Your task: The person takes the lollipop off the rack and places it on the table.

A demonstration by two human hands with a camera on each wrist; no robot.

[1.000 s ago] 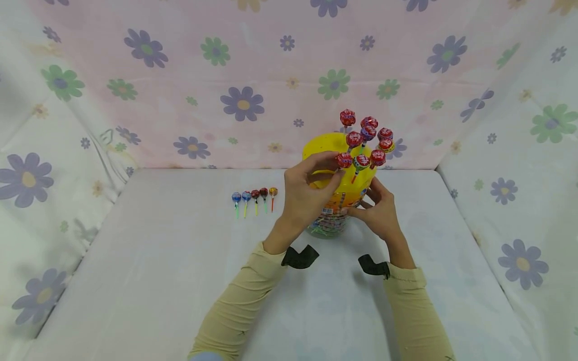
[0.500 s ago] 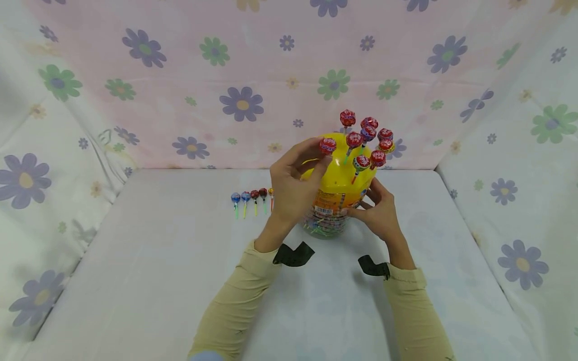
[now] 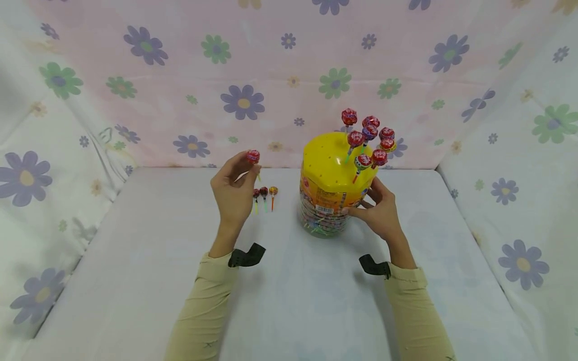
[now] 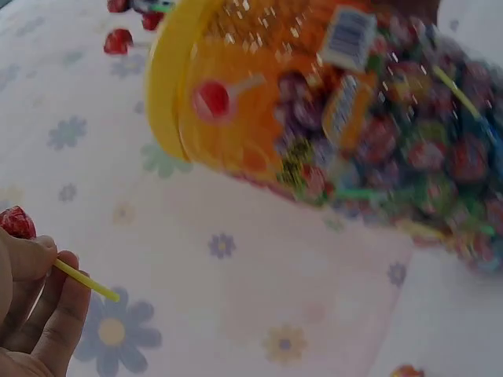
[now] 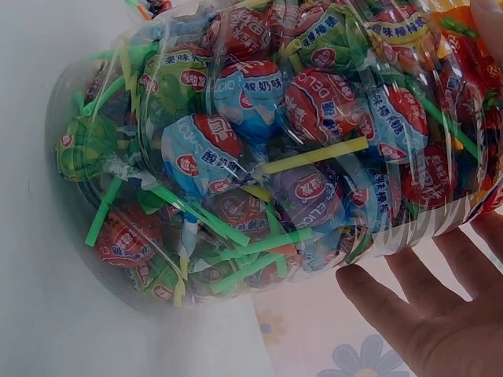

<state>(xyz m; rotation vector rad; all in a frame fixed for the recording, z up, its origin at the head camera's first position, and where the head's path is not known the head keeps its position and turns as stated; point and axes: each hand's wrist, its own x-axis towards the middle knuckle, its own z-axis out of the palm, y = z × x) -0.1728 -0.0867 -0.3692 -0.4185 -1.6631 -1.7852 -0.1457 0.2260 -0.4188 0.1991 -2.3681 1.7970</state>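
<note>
Over on the left, my left hand (image 3: 234,198) pinches a red-wrapped lollipop (image 3: 253,156). Its yellow stick (image 4: 88,283) points away from the fingers in the left wrist view. My right hand (image 3: 380,210) holds the right side of a clear lollipop jar (image 3: 324,209), thumb in front and fingers behind. The jar stands upright, full of wrapped lollipops (image 5: 200,153), under a yellow lid (image 3: 327,160) with small holes. Several lollipops (image 3: 355,139) stand up by their sticks from the right and back part of the lid.
A short row of lollipops lies on the white table (image 3: 289,281) left of the jar; an orange one (image 3: 273,191) and two dark red ones (image 3: 264,191) show, the rest hidden behind my left hand. Flower-patterned cloth (image 3: 271,75) walls the back and sides.
My left hand has carried the red lollipop from the lid's front left, away from the jar to the left, over the lying row. The right hand has stayed on the jar.
</note>
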